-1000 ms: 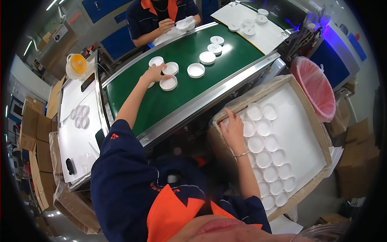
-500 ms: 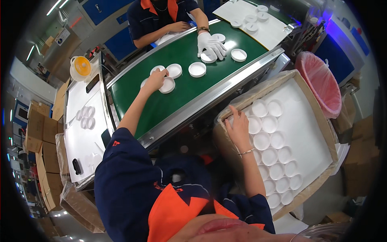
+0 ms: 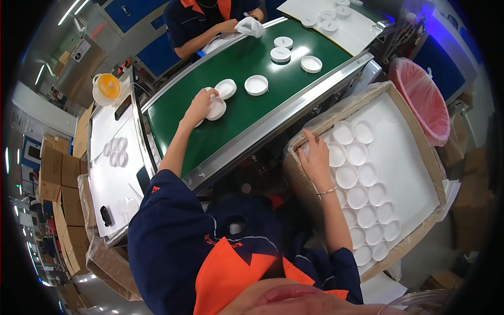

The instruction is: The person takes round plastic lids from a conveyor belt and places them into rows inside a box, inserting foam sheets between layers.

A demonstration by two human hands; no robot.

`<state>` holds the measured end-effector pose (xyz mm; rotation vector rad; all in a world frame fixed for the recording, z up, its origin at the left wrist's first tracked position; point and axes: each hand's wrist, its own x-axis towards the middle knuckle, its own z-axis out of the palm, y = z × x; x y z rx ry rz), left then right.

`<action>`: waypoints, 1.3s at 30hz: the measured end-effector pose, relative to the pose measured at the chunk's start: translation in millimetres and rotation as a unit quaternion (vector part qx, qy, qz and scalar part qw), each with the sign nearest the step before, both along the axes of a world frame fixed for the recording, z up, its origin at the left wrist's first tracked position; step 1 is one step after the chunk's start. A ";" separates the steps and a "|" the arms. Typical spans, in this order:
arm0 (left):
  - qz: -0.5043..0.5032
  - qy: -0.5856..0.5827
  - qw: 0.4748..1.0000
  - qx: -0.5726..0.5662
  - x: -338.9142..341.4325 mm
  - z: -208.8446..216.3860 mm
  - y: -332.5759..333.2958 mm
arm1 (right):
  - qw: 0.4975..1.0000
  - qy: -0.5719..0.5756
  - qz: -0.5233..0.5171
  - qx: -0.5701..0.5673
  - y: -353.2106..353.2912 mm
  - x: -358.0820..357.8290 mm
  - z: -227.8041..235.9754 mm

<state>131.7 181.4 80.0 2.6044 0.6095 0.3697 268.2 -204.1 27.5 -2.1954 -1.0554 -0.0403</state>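
My left hand (image 3: 200, 106) reaches over the green belt, its fingers closed on a white round shallow dish partly hidden beneath them. Beside its fingertips lie two more white dishes, a near one (image 3: 216, 109) and a far one (image 3: 226, 88). Another dish's edge shows below the hand. At the left corner of a lined cardboard box (image 3: 428, 144), my right hand (image 3: 316, 160) curls its thumb and fingers over a white dish that is mostly covered. Rows of similar dishes (image 3: 358, 197) stand in the box next to that hand.
More dishes (image 3: 256, 85) lie along the belt (image 3: 239, 118). Across it sits a person with a white-gloved hand (image 3: 250, 27). A pink lined bin (image 3: 420, 100) stands beyond the box. On the left, a side table (image 3: 113, 181) carries clear round pieces, a phone and a yellow-lidded container (image 3: 108, 85).
The co-worker's gloved hand has drawn back from the belt, leaving a dish there. My left hand has shifted slightly over the dishes. My right hand stays at the box corner.
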 end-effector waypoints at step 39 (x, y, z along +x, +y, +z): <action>-0.197 -0.248 0.300 -0.900 44.4 55.7 -215.4 | 0.997 0.066 0.025 0.041 2.0 2.2 -7.0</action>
